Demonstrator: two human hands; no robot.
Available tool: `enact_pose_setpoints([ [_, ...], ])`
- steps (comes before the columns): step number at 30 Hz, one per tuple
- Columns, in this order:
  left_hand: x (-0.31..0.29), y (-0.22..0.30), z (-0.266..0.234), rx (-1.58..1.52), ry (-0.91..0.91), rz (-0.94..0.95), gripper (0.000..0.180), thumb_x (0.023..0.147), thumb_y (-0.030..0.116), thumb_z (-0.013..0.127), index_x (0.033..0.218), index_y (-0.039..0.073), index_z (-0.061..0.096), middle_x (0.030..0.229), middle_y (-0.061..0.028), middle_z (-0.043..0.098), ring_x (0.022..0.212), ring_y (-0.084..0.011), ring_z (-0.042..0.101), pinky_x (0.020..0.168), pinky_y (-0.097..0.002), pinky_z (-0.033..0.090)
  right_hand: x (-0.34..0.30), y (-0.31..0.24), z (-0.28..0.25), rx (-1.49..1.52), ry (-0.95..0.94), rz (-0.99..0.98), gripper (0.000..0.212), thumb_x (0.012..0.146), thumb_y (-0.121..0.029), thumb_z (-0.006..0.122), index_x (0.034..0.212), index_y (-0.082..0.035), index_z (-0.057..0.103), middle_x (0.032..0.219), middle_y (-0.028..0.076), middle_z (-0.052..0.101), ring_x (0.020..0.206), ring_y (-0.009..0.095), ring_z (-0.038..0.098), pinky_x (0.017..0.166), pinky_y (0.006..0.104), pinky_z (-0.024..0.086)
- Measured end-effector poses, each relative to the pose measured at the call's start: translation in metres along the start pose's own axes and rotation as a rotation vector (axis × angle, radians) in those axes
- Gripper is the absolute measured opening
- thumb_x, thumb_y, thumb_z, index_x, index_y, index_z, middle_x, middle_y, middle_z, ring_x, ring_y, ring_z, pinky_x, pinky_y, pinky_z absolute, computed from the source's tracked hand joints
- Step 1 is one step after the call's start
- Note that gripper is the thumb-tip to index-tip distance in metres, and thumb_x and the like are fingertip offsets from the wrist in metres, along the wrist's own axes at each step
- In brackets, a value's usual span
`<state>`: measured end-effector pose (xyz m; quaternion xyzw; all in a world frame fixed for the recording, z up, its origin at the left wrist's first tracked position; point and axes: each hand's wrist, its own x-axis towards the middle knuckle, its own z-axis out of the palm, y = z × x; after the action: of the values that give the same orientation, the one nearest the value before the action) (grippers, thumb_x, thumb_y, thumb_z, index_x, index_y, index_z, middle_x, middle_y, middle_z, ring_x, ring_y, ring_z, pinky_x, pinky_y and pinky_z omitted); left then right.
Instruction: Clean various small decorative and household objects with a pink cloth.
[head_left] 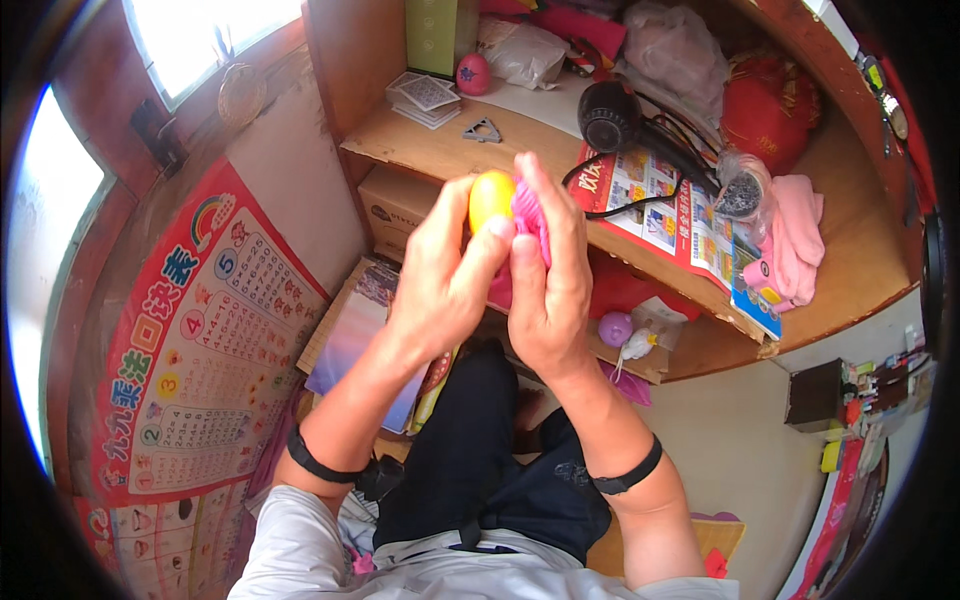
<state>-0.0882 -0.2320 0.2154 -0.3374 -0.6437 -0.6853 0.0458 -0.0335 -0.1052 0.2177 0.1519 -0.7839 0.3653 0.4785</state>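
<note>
Both hands are raised together in front of the shelf. My left hand [445,275] is closed round a smooth yellow egg-shaped object [489,197], its thumb lying against the lower side. Close beside it, my right hand [550,275] grips a pink ridged piece [529,218] between thumb and fingers. The yellow and pink things meet or nearly touch; the fingers hide their far sides, so I cannot tell whether they are joined. Some pink also shows below, between the two hands. On the shelf beyond lie a pink egg-shaped object [473,74] and a grey triangular frame [482,131].
The wooden shelf [400,145] carries a stack of cards [424,96], a black hair dryer [640,130] with its cord, a printed flyer [640,205] and a pink cloth [795,235]. Underneath are a cardboard box [388,212] and a purple ball [615,328]. A poster [210,340] hangs at left.
</note>
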Motion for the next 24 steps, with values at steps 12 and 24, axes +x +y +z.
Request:
enact_pose_setpoints([
  [12,-0.072,0.030,0.044,-0.120,-0.142,0.141,0.048,0.110,0.017,0.052,0.151,-0.005,0.042,0.133,-0.0198,0.058,0.119,-0.0282,0.061,0.107,-0.0396,0.047,-0.031,-0.058,-0.072,0.320,-0.061,0.459,0.044,0.112,-0.018,0.047,0.150,0.005,0.051,0.143,0.024,0.059,0.134,0.031,0.058,0.115,0.0402,0.042],
  [24,-0.116,0.034,0.083,-0.290,-0.299,-0.035,0.033,0.105,0.021,0.055,0.131,0.002,0.049,0.106,-0.0121,0.061,0.097,-0.0149,0.058,0.090,-0.0326,0.049,-0.052,-0.070,-0.123,0.505,-0.133,0.636,0.035,0.110,-0.015,0.048,0.131,0.006,0.066,0.133,0.018,0.070,0.125,0.024,0.065,0.110,0.0358,0.048],
])
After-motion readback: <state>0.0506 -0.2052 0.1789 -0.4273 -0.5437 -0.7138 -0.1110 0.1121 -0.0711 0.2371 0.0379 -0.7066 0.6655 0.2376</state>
